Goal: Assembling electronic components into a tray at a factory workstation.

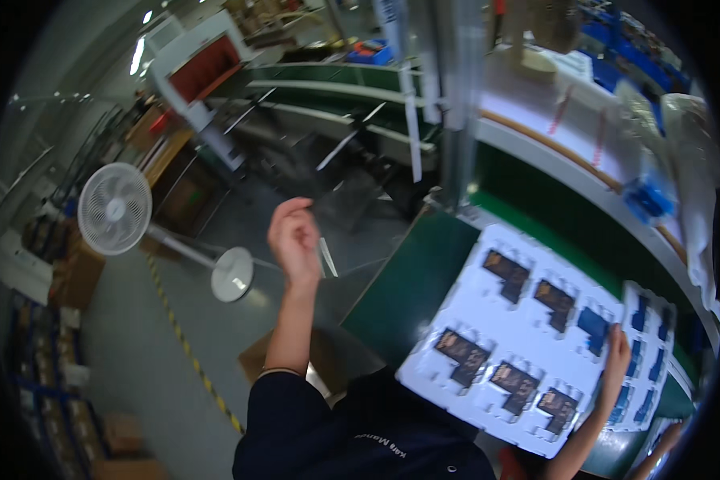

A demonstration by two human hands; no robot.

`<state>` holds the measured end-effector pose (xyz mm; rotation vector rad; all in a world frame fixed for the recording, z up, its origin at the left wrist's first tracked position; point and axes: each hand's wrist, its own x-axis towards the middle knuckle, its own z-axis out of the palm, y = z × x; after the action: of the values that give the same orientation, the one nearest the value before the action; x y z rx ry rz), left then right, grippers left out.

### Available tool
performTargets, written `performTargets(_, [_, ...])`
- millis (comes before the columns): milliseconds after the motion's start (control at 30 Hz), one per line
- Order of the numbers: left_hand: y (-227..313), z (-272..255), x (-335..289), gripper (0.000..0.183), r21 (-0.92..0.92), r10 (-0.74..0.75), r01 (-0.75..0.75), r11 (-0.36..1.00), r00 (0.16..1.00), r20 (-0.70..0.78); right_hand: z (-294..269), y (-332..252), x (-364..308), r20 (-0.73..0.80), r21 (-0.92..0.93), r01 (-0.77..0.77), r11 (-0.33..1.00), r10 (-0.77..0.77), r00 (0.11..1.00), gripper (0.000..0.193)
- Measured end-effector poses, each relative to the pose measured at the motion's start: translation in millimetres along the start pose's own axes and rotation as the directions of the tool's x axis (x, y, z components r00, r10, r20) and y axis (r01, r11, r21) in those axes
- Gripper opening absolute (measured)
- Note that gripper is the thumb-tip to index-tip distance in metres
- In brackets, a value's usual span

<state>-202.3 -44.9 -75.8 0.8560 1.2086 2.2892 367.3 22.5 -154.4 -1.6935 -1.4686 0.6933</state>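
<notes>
We see our left hand [294,238] up in the middle of the frame, fingers pinched on a thin clear sheet [340,188]. Our right hand [616,352] lies flat on the white tray [504,316] at lower right — long side slanting upper-left to lower-right, dark parts in pockets.

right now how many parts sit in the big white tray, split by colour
Dark brown-black parts in the white tray: 6, for example
Blue part: 1
Total: 7
The right hand rests on the tray's right edge; the left hand is raised, holding a clear film sheet.
</notes>
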Motion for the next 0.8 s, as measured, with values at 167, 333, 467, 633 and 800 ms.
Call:
performTargets(167, [-72.2, -318.8, -65.5, 0.013, 0.021, -0.050, 0.141, 0.990, 0.482, -0.875, -2.8, -11.2, 0.9, -0.008, -0.013, -0.001, 1.000, 0.001, 1.000, 0.047])
performTargets(333, [-93.2, -580.9, -283.3, 0.015, 0.348, -0.212, 0.847, 0.403, 0.456, -0.864, 0.9, 46.9, 28.6, 0.031, 0.033, -0.050, 0.998, 0.049, 0.998, 0.058])
performTargets(467, [-127.3, -571.9, -352.8, 0.010, 0.123, -0.260, 0.790, 0.601, 0.339, -0.904, -1.4, 17.6, 14.3, 0.065, 0.050, -0.142, 0.989, 0.138, 0.988, 0.061])
performTargets(633, [-134.9, -544.0, -361.4, 0.003, -0.164, -0.290, 0.494, 0.854, 0.189, -0.938, 1.0, 4.1, 3.3, -0.029, 0.056, -0.165, 0.985, 0.166, 0.986, 0.061])
performTargets(800, [-115.4, -575.3, -390.4, 0.018, 0.305, -0.086, 0.530, 0.791, 0.590, -0.803, 7.9, 7.3, 6.6, 0.033, 0.075, -0.132, 0.988, 0.130, 0.991, 0.060])
